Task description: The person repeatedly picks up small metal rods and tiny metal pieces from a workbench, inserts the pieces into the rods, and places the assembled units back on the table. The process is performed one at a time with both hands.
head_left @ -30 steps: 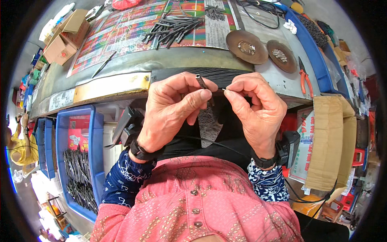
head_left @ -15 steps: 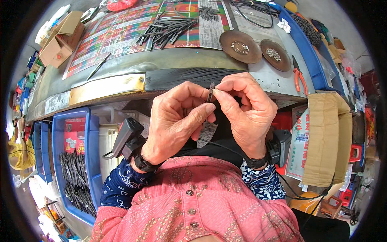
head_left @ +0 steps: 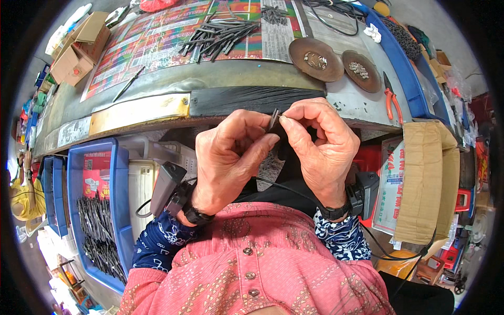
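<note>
My left hand (head_left: 231,157) pinches a small dark flat metal strip (head_left: 273,119) upright between thumb and forefinger, just in front of the workbench edge (head_left: 252,97). My right hand (head_left: 320,147) meets it from the right, its thumb and forefinger tips closed on something tiny at the strip's upper end; what they hold is too small to tell. Both hands hover close to my chest, above my lap. Black devices are strapped to both wrists.
On the bench lie a pile of dark metal strips (head_left: 220,37), two round brown dishes (head_left: 315,52) (head_left: 361,71) with small parts, and orange-handled pliers (head_left: 391,100). Cardboard boxes (head_left: 79,52) sit far left. A blue crate (head_left: 100,210) of dark strips stands at my lower left, a cardboard box (head_left: 425,178) at right.
Both hands have drawn closer together and slightly toward me. The strip now stands upright between the fingertips, with the right fingers closing on its top.
</note>
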The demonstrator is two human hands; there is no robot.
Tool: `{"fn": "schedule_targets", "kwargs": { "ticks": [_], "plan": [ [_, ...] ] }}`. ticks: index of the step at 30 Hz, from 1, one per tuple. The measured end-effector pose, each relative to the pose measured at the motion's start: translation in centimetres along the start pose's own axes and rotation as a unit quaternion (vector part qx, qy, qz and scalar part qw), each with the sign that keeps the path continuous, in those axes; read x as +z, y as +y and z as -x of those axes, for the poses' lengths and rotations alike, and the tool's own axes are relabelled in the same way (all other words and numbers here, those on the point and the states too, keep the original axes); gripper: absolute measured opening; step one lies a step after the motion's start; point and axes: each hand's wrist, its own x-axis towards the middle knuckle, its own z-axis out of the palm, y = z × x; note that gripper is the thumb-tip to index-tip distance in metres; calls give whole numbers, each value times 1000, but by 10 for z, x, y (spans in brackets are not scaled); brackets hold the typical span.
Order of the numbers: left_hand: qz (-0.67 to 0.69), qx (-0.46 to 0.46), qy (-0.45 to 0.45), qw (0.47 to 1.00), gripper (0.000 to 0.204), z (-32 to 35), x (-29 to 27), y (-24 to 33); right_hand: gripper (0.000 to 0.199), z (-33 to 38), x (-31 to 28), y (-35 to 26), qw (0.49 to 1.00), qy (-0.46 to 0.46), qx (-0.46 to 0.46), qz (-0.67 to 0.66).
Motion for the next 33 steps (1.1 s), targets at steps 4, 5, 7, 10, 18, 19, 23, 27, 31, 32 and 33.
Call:
{"fn": "schedule_targets", "kwargs": {
  "ticks": [4,5,7,10,18,19,23,27,31,32,33],
  "plan": [
    [-90,80,25,992,19,0,0,-5,8,2,1,0,1000,-1,21,-16],
    [-89,79,28,992,20,0,1,-6,8,2,1,0,999,-2,26,-19],
    [-88,76,33,993,20,-1,1,-7,8,2,1,1,999,-7,35,-27],
    [-93,77,30,992,20,0,1,-7,8,2,2,2,997,-11,60,-50],
    [-134,108,22,985,21,-1,0,-7,9,3,-1,-1,985,-32,133,-102],
    [-138,114,24,984,21,-1,0,-8,9,3,-2,-1,986,-34,131,-95],
    [-165,145,23,975,21,-3,-2,-11,10,2,-3,1,987,-36,129,-90],
    [-179,188,35,965,21,-6,1,-14,9,2,-4,2,989,-42,119,-82],
    [-134,102,15,986,20,-3,2,-11,10,1,-6,3,985,-49,140,-84],
    [-125,94,8,988,20,-4,1,-10,9,1,-6,5,980,-47,155,-114],
    [-117,87,2,989,20,-4,0,-10,8,0,-7,6,974,-44,170,-143]
  ]
}}
